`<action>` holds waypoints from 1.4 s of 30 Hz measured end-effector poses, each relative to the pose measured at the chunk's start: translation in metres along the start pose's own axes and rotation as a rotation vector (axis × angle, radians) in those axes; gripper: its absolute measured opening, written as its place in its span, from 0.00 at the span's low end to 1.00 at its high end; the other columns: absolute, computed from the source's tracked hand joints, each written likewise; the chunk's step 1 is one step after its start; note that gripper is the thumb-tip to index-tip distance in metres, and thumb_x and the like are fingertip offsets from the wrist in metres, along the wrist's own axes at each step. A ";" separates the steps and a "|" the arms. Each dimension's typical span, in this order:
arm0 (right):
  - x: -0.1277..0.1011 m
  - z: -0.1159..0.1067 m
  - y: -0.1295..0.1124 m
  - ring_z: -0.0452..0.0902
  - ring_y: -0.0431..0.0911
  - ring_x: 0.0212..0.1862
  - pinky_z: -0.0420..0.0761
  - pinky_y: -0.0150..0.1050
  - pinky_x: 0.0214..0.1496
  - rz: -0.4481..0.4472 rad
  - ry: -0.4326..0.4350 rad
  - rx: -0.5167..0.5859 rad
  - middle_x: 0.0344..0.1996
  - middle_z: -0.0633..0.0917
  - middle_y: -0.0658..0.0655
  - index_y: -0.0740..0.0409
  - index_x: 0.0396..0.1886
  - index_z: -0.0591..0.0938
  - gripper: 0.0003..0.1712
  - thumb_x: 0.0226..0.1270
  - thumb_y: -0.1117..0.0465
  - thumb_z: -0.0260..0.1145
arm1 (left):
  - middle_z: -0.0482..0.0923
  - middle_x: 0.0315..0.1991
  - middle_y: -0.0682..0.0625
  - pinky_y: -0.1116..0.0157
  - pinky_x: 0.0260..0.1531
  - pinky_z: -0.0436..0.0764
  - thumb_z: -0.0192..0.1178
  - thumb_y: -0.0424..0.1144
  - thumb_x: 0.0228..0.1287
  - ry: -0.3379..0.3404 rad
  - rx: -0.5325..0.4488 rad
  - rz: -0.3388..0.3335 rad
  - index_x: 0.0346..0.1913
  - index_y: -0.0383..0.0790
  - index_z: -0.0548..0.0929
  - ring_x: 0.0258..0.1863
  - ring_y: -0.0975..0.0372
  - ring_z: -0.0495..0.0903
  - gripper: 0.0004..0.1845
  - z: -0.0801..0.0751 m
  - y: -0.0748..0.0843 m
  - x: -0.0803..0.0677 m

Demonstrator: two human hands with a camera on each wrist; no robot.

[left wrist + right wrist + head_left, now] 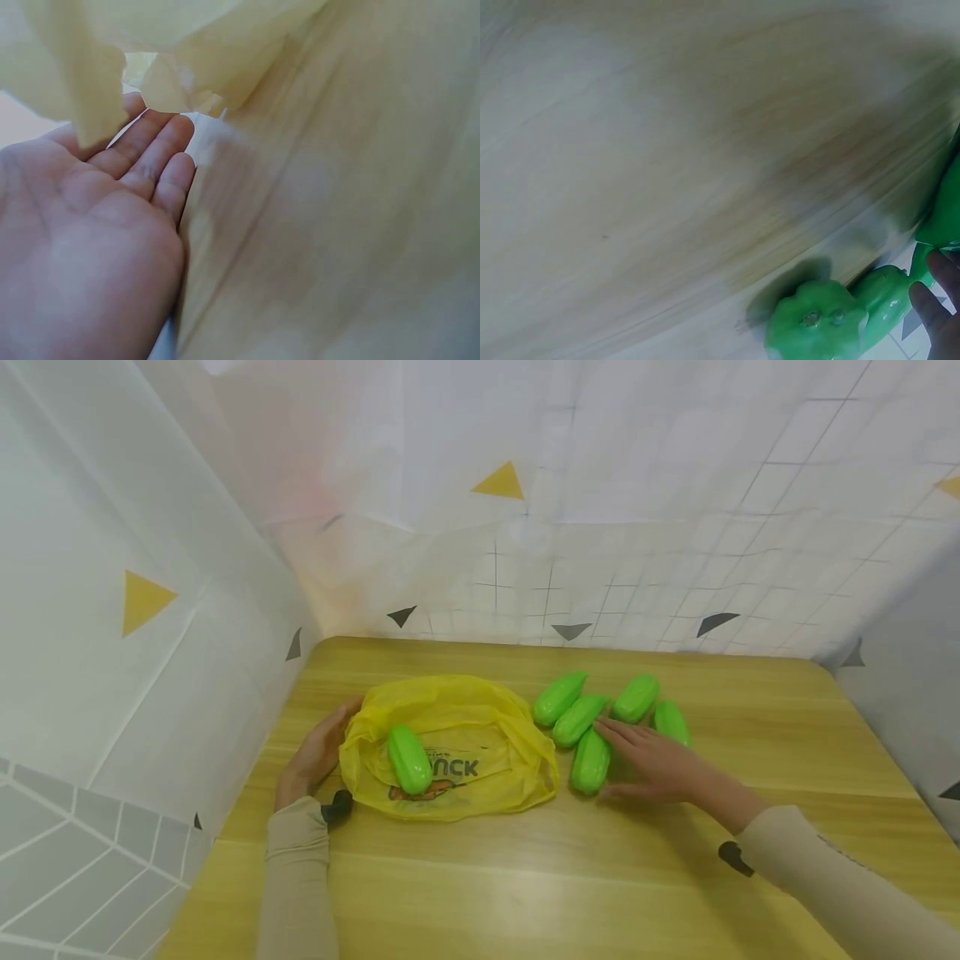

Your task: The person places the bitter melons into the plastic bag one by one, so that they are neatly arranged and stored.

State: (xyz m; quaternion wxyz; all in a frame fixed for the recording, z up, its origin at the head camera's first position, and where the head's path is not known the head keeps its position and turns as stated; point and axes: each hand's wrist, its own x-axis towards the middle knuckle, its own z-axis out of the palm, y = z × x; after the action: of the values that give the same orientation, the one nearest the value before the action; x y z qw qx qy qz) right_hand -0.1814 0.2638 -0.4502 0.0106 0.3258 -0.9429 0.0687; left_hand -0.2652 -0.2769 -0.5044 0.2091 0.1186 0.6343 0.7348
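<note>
A yellow plastic bag (480, 806) with dark lettering lies spread on the wooden table, its mouth open. One stubby green toy vegetable (409, 760), cucumber-like and glossy, lies within the bag's outline. At the bag's left edge is my left hand (321, 752), fingers loosely extended; in the left wrist view yellow film overlaps the fingertips (174, 176). To the bag's right lie several matching green toy vegetables (636, 698). My right hand (652, 766) reaches over them, fingers extended and thumb apart, right at the nearest toy vegetable (591, 763). Ridged ends of two toys (816, 321) show in the right wrist view.
The wooden table (480, 893) has rounded back corners. White patterned sheets (637, 485) rise behind it and along both sides. Dark wrist-camera mounts (339, 807) sit on both wrists.
</note>
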 end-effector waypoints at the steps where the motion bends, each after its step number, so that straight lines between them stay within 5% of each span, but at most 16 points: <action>1: 0.000 0.000 0.000 0.67 0.66 0.67 0.70 0.63 0.65 -0.004 0.006 -0.004 0.70 0.67 0.70 0.68 0.72 0.61 0.57 0.55 0.36 0.71 | 0.37 0.80 0.45 0.46 0.75 0.37 0.31 0.56 0.79 -0.001 0.002 0.000 0.79 0.39 0.44 0.78 0.50 0.36 0.35 0.000 0.000 0.000; 13: 0.003 0.008 -0.001 0.65 0.65 0.68 0.70 0.62 0.65 0.011 -0.022 0.014 0.72 0.63 0.69 0.65 0.74 0.58 0.60 0.55 0.31 0.68 | 0.36 0.80 0.45 0.45 0.75 0.36 0.32 0.56 0.79 0.009 0.006 -0.010 0.79 0.39 0.43 0.78 0.50 0.35 0.35 0.001 0.000 0.000; 21: 0.001 0.003 -0.002 0.72 0.63 0.63 0.73 0.60 0.63 -0.021 0.024 0.011 0.67 0.70 0.68 0.66 0.71 0.64 0.52 0.56 0.40 0.72 | 0.38 0.80 0.44 0.46 0.75 0.38 0.29 0.54 0.80 -0.008 0.003 -0.003 0.78 0.38 0.44 0.78 0.50 0.37 0.33 0.002 0.000 0.000; 30: 0.006 -0.001 -0.017 0.67 0.67 0.67 0.71 0.62 0.64 0.056 -0.068 0.048 0.72 0.63 0.67 0.62 0.75 0.58 0.60 0.56 0.27 0.64 | 0.38 0.80 0.44 0.46 0.75 0.36 0.28 0.54 0.80 -0.032 0.016 0.019 0.78 0.37 0.45 0.78 0.50 0.36 0.33 0.000 0.001 0.000; 42: 0.002 -0.016 -0.020 0.73 0.66 0.60 0.75 0.61 0.60 0.044 -0.059 -0.073 0.64 0.70 0.73 0.63 0.71 0.66 0.58 0.46 0.34 0.74 | 0.36 0.80 0.43 0.46 0.75 0.34 0.27 0.52 0.81 -0.052 0.008 0.031 0.78 0.36 0.42 0.78 0.50 0.34 0.33 -0.001 0.003 -0.002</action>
State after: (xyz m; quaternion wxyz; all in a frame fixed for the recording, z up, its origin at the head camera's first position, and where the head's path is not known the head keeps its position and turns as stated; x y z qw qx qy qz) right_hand -0.1712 0.2495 -0.4318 -0.0067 0.3064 -0.9515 0.0251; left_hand -0.2641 -0.2794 -0.5019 0.2139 0.1484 0.6298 0.7318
